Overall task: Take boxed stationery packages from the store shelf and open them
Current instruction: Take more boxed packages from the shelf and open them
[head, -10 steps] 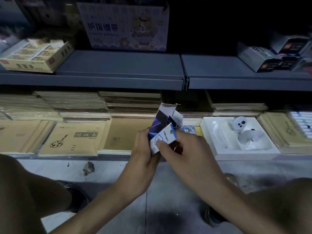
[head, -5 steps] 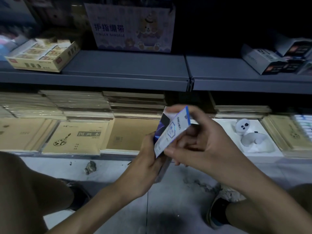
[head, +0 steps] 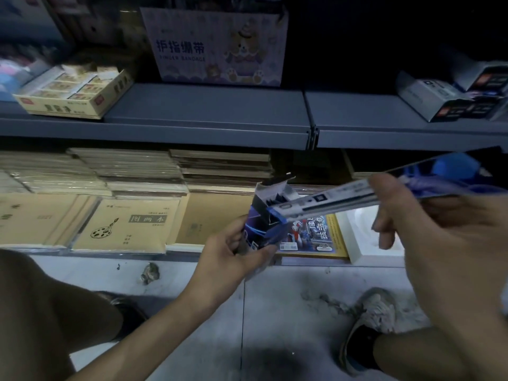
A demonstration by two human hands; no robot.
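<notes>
Below the grey shelf [head: 209, 111], mid-unboxing: a long inner pack [head: 343, 198] sits at the mouth of the blue box [head: 264, 224].
So the left hand [head: 233, 251] grips the blue box under the shelf edge, top flaps open. The right hand [head: 439, 237] has its fingers curled round the inner pack, which slants up toward the shelf. Next move, I'd guess: pull it clear while holding the box firm.

Dark blue box [head: 263, 230], flaps open; long flat pack [head: 343, 199] tilted.
</notes>
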